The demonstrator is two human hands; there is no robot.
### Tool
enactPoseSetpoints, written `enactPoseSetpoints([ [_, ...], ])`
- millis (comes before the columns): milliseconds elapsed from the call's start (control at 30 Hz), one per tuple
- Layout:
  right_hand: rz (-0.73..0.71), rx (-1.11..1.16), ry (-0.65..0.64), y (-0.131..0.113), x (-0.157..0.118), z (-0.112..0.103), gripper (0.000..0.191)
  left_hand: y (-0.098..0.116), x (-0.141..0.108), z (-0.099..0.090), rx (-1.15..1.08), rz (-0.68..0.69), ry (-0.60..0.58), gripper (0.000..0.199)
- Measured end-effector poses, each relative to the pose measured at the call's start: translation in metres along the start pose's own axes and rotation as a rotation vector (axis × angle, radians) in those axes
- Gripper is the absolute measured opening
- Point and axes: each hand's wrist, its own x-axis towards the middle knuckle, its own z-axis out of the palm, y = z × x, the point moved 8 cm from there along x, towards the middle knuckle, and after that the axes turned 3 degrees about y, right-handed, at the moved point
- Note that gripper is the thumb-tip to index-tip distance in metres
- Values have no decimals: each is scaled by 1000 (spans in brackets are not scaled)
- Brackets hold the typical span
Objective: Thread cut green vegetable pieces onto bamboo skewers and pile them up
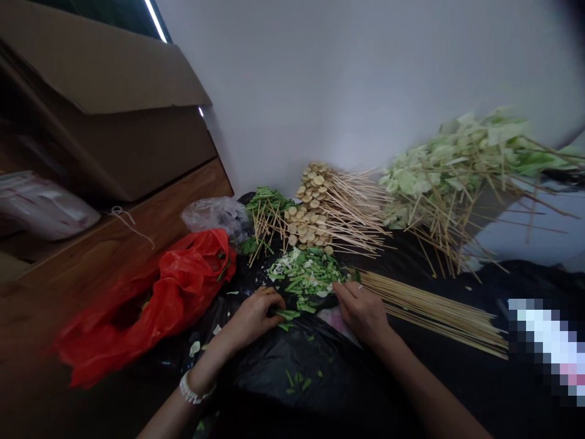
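Observation:
A pile of cut green and white vegetable pieces [311, 271] lies on black plastic [297, 360] in front of me. At the pile's lower left, my left hand [260, 312] has its fingers closed on green pieces. My right hand [360, 305] is at the pile's right edge with its fingers curled together; what they pinch, if anything, is hidden. Beside it on the right lie bare wooden skewers [439, 311]. Behind the pile are skewered round slices [311, 225] and skewered green stems [269, 204]. A few green bits are scattered on the plastic nearer me.
To the left lie a red plastic bag [178, 292] and a clear bag [214, 216] on a wooden surface [183, 198]. A cardboard box [105, 122] stands behind them. Skewered pale leaves [457, 158] are heaped at the right. A white wall [297, 79] rises behind.

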Motion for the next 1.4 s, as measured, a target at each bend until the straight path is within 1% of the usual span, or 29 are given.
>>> enactPoseSetpoints([
  [67,4,1,-1,0,0,0,22,4,-1,2,26,20,-3,7],
  [233,4,17,10,0,0,0,23,11,-2,9,53,44,-27,15],
  [333,6,4,19,1,0,0,23,14,1,10,86,50,-33,11],
  [400,8,-2,10,2,-1,1,23,15,3,5,96,46,-10,11],
  [500,20,-18,-1,4,-1,2,23,14,9,-10,33,31,75,9],
  [600,23,-25,-5,3,0,1,22,3,21,-24,-115,-18,201,7],
  [667,13,-15,-1,2,1,0,23,-8,32,-27,-237,-84,285,12],
  [767,13,-12,8,2,2,-2,23,-22,49,-18,-417,-173,355,20],
  [867,27,-21,6,5,2,-3,23,-27,61,-6,-567,-231,389,24],
  [967,44,-35,22,7,2,-4,23,-26,67,6,-810,-281,370,31],
  [1067,52,-33,51,6,1,-6,25,-20,69,16,-1140,-299,320,41],
  [1133,41,-16,75,5,1,-8,27,-14,69,20,-1303,-310,289,42],
  [1267,32,-5,95,3,0,-10,31,-7,66,27,-1536,-371,222,34],
  [1400,12,3,120,1,0,-13,32,-6,62,30,-1697,-427,225,23],
])
